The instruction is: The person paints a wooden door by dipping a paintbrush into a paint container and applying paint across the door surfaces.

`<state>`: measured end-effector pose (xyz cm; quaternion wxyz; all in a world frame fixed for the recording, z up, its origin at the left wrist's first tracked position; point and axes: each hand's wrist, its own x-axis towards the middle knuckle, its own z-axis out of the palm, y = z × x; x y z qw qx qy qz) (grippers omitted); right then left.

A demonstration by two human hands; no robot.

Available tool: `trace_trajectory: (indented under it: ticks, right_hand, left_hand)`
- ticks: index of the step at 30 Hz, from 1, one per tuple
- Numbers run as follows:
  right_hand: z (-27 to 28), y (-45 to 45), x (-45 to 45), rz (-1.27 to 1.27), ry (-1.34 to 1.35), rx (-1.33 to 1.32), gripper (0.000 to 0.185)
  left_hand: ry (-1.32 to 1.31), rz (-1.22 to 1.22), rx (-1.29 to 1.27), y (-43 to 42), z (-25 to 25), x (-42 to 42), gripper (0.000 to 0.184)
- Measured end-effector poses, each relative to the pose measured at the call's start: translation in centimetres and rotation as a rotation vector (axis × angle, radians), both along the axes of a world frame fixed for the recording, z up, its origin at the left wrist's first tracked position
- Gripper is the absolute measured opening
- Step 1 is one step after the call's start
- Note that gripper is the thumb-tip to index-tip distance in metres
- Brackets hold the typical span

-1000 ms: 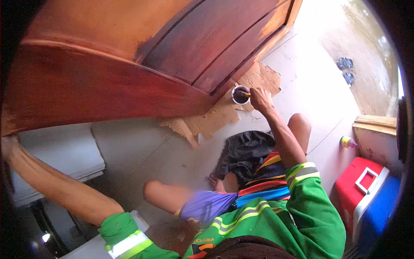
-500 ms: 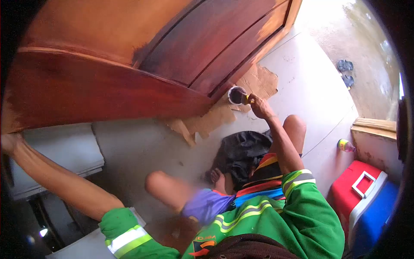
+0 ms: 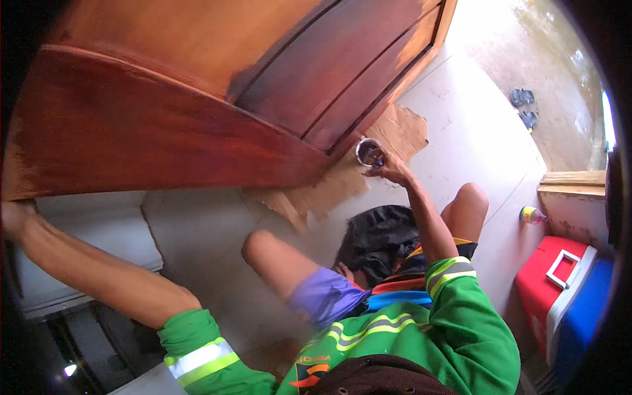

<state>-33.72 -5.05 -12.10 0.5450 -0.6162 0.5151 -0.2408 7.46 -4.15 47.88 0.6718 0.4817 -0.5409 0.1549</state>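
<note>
My right hand is closed around a paintbrush, whose head dips into a small white cup of dark stain. The cup stands on torn cardboard at the foot of a wooden door. Dark reddish-brown stain covers the door's lower rail and much of its panels; lighter orange wood shows at the upper left. At the far left, my left hand is against the door's lower corner, blurred, with its fingers hidden.
Flattened cardboard lies under the door. A black cloth is on the floor by my legs. To the right are a bottle and a red and blue cooler box. Sandals lie outside the doorway. A pale slab is below my left arm.
My right hand has turned and lowered the brush further into the cup. My left hand stays at the door's corner. The view has shifted slightly.
</note>
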Motion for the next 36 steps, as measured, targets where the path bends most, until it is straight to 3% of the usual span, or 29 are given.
trace_trajectory:
  ticks: [2,8,11,17,21,23,25,26,29,31,32,36]
  right_hand:
    - [-0.2,0.8,0.7,-0.129,0.029,-0.137,0.047]
    - [-2.8,1.7,0.8,-0.413,0.104,-0.212,0.031]
    - [-2.1,2.6,0.0,-0.573,-0.314,0.144,0.028]
    - [-6.6,4.9,-0.8,-0.960,-1.130,0.506,0.028]
    - [-7.1,6.1,-1.3,-1.038,-1.386,0.506,0.028]
    - [-4.7,5.7,-1.8,-0.906,-1.587,0.397,0.031]
    - [3.0,4.0,-1.5,-0.967,-1.594,0.267,0.037]
    - [5.0,3.1,-2.2,-0.728,-1.601,0.176,0.043]
    - [18.3,0.5,-1.9,-0.645,-1.465,-0.070,0.030]
    - [27.5,-0.7,-0.5,-0.467,-1.321,-0.394,0.030]
    - [31.4,-0.6,0.0,-0.441,-1.264,-0.429,0.032]
    - [42.3,-1.1,2.1,-0.135,-1.092,-0.786,0.031]
  left_hand:
    - [0.000,-0.002,-0.005,0.1,0.1,-0.1,0.061]
    - [0.015,-0.016,-0.014,-0.2,0.0,-0.5,0.059]
    - [0.022,-0.027,-0.028,0.0,0.2,-0.9,0.058]
    - [0.027,-0.051,-0.054,0.6,0.6,-1.9,0.056]
    - [0.006,-0.088,-0.054,0.4,0.1,-3.1,0.055]
    - [-0.032,-0.118,-0.052,0.5,0.0,-3.6,0.055]
    - [-0.128,-0.095,-0.046,0.7,0.0,-3.1,0.061]
    - [-0.176,-0.083,-0.045,0.9,0.0,-2.9,0.064]
    - [-0.068,-0.183,0.025,1.9,0.0,-4.0,0.068]
    - [0.024,-0.254,0.085,1.4,-1.4,-3.3,0.070]
    - [0.036,-0.280,0.072,1.3,-1.4,-3.3,0.067]
    - [-0.001,-0.305,0.048,1.5,-1.0,-3.6,0.060]
